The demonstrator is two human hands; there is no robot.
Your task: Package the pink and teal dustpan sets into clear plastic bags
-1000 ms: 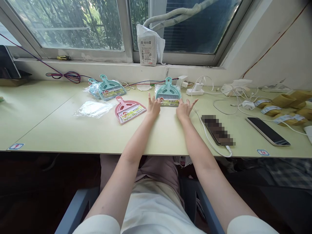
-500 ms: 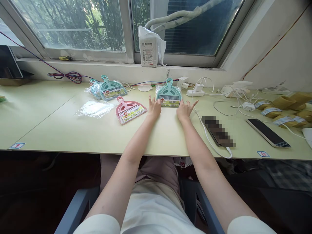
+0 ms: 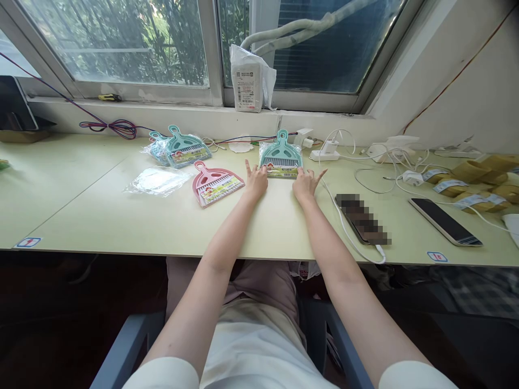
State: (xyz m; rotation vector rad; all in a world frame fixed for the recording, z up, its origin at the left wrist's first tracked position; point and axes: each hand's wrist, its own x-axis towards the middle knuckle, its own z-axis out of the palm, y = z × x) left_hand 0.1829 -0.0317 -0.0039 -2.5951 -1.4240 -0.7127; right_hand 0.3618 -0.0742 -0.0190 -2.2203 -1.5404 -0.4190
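A teal dustpan and brush set (image 3: 281, 154) in a clear bag lies in front of me, its handle toward the window and its printed label toward me. My left hand (image 3: 256, 181) pinches its lower left corner, and my right hand (image 3: 306, 183) pinches the lower right one. On both hands an outer finger sticks out. Left of my left hand is a pink dustpan and brush set (image 3: 218, 183). Farther left, more teal dustpan sets (image 3: 184, 148) in clear wrapping are stacked, with clear plastic bags (image 3: 158, 181) nearer to me.
To the right lie a phone (image 3: 360, 219) on a white charging cable, another phone (image 3: 445, 221), and yellowish rolled packets (image 3: 474, 183). Chargers and a power strip (image 3: 324, 154) with tangled cables run along the wall. A coiled cable (image 3: 121, 128) lies at the back left.
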